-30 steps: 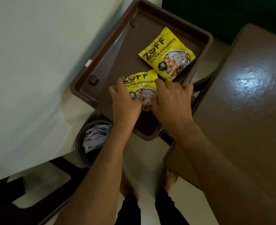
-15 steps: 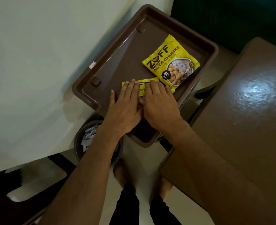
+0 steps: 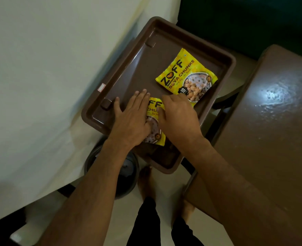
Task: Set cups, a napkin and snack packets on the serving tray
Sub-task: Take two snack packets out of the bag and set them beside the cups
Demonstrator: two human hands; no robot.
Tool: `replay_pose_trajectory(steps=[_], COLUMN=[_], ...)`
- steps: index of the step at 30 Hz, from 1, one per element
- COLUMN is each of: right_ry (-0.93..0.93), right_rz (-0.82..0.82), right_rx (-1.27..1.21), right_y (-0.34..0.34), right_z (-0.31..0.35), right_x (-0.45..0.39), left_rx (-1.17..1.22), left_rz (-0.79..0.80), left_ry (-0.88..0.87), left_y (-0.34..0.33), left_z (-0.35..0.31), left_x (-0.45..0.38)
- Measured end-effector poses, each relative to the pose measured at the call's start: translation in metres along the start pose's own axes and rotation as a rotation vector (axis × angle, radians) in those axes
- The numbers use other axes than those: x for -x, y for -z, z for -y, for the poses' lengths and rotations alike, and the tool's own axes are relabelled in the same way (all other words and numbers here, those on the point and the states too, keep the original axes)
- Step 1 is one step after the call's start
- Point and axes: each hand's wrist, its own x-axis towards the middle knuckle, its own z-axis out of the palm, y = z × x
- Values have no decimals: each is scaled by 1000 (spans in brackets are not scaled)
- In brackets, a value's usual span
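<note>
Head: "ZOFF SOYA CHUNKS" packet (image 3: 186,77)

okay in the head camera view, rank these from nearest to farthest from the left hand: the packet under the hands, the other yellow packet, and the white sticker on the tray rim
1. Packet under the hands: touching the left hand, on its right.
2. White sticker: on the tray rim, up and left.
3. Other yellow packet: up and right, past the right hand.

The last two are fairly close.
</note>
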Motion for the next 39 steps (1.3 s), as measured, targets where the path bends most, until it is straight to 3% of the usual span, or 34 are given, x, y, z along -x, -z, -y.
replay_pose_trajectory(steps=[3,5,8,11,18,21,26,31,35,39], right_ry=[-134,-224,-276,-312,-345,-431,-568,-564,-553,-585], right_rz=[-144,-170,-113,-29,-28,-96,-94,-132,-185,-162], right_rx=[-41,-50,-51,-34,71,-107,-442,-683,-648,-457], right_y=[9,13,19,19,5,1,-1,3,6,7], right_z=[-10,-21,-38,-51,-44,-44,-42,-43,-42,-39], right_x=[-12,-24,-44,-55,-42,-42,-48,-48,-46,-43], left_rx=[32,151,392,509,128,50,7,121,251,208], left_rz=[-13,-124,-280,-269,-130,-71,-82,-56,-213,-183], left_ry=[32,45,56,52,7,-45,-19,-5,186,272], left_y=[10,17,23,27,12,-1,-12,4,20,23], left_z=[-2,-14,-42,-65,-57,-48,-49,-47,-32,-19], left_x=[-6,-9,-17,-32,-68,-71,-67,-65,-45,-21])
